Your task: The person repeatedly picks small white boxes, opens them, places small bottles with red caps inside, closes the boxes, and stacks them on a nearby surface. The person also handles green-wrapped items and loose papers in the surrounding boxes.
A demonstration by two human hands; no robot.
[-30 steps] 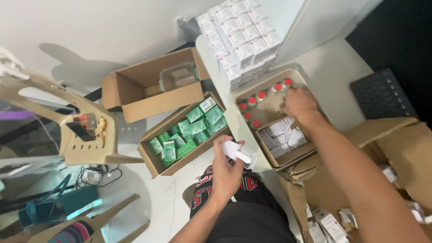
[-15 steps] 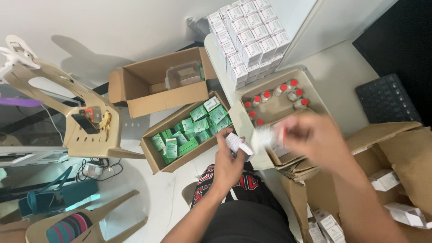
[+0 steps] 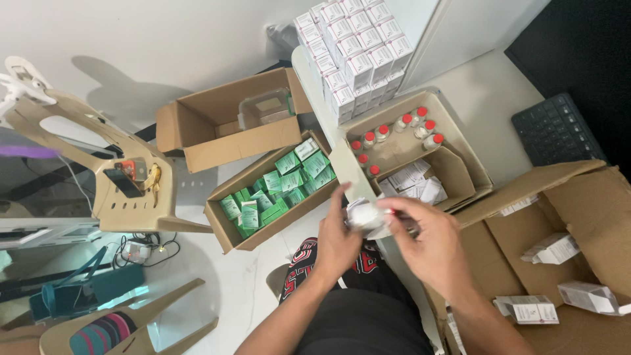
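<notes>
I see both hands meeting just below the open tray box (image 3: pixel 460 141) that holds the red-capped vials (image 3: pixel 395 132). Left hand (image 3: pixel 336 240) and right hand (image 3: pixel 430 240) have their fingers clenched on one small white carton (image 3: pixel 365 215), left from the left side, right from the right — a bit of red shows at the right fingertips, can't tell what it is. The carton is blurred, held in the air close to the tray box's near-left corner.

Rel. to that tray box: folded paper leaflets (image 3: pixel 413 181) lie inside its near half; a stack of white cartons (image 3: pixel 355 49) sits just behind it on the white surface (image 3: pixel 490 98); the box of green packets (image 3: pixel 279 184) is just left, on the floor; an opened cardboard box (image 3: pixel 227 125) is further left & behind. A black keyboard (image 3: pixel 555 131) is to the right; a big cardboard box (image 3: pixel 578 263) w/ loose white cartons is near-right.
</notes>
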